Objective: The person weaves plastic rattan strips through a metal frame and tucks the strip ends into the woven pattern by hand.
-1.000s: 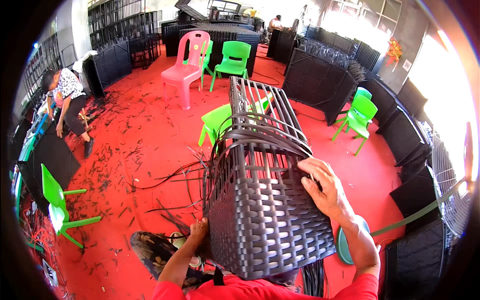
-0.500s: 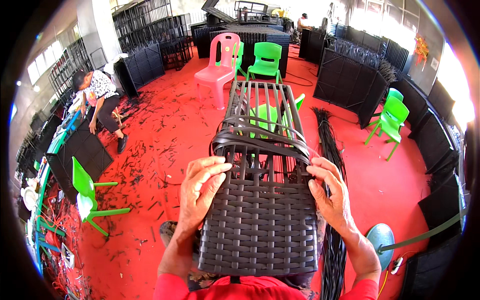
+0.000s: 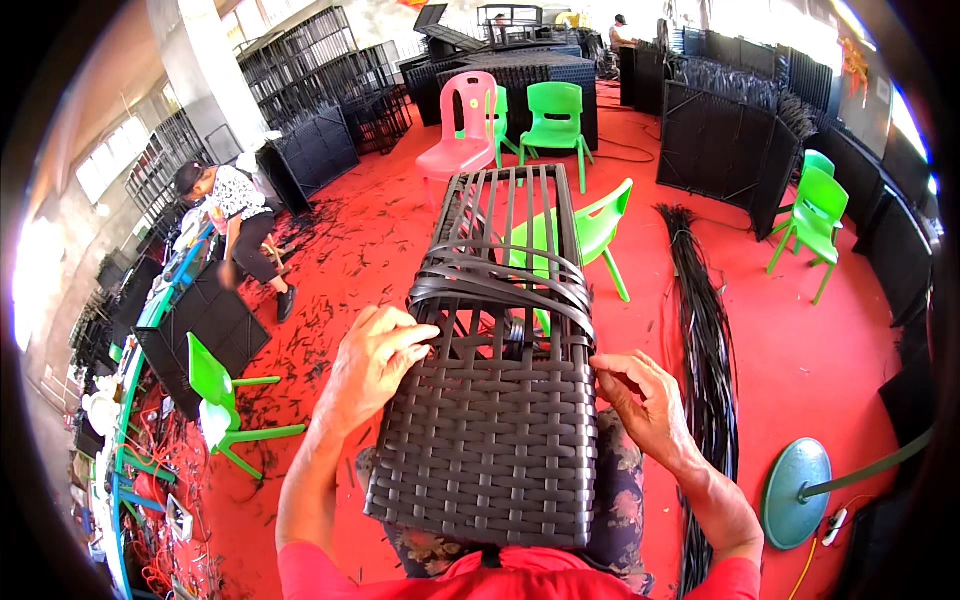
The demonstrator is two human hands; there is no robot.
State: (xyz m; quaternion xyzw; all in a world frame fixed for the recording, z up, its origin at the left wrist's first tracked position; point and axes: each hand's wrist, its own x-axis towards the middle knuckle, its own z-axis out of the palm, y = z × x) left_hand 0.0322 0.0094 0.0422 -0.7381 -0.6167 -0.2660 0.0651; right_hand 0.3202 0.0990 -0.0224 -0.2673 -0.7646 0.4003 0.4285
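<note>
A black frame (image 3: 566, 215), long and narrow, stands tilted over my lap. Its near part is covered by a flat weave of black plastic strips (image 3: 485, 440), while its far part shows bare lengthwise strips. Loops of loose black strip (image 3: 500, 290) wrap across the frame just beyond the weave. At the left edge, where the weave ends, my left hand (image 3: 375, 358) is closed, thumb and fingers pinching a strip. Across from it, my right hand (image 3: 648, 405) pinches at the right edge with bent fingers; its fingertips partly hide the strip there.
A bundle of black strips (image 3: 705, 370) lies on the red floor to the right, near a round green base (image 3: 797, 492). Green chairs (image 3: 222, 405) and a pink chair (image 3: 465, 120) stand around. A person (image 3: 238, 215) bends over a black panel at left.
The view has turned, so the surroundings sit farther right. Both hands stay at the weave's far end, and the frame now leans more to the left in view.
</note>
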